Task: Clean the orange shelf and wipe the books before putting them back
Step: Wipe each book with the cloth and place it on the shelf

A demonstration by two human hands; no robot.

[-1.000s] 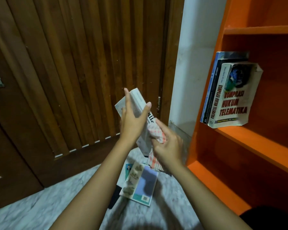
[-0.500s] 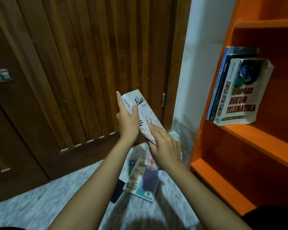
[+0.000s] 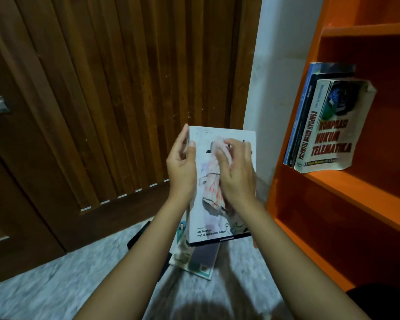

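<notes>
I hold a white book (image 3: 211,218) upright in front of me, its cover facing me. My left hand (image 3: 180,168) grips its left edge. My right hand (image 3: 237,175) presses a white cloth with red stripes (image 3: 214,183) flat against the cover. To the right stands the orange shelf (image 3: 365,188). On its middle board three books lean against the left wall; the outermost is a worn white book titled "Kompilasi Hukum Telematika" (image 3: 333,132). Another book (image 3: 194,259) lies on the floor below my hands, partly hidden by the white book.
A dark wooden slatted door (image 3: 116,88) fills the left and centre. A white wall strip (image 3: 277,65) separates it from the shelf. A dark flat object (image 3: 139,236) lies on the pale marbled floor (image 3: 56,292) beside the lying book. The lower shelf boards hold nothing.
The white book has turned from tilted and edge-on to upright with its cover facing me. My right hand with the cloth has moved up across the cover.
</notes>
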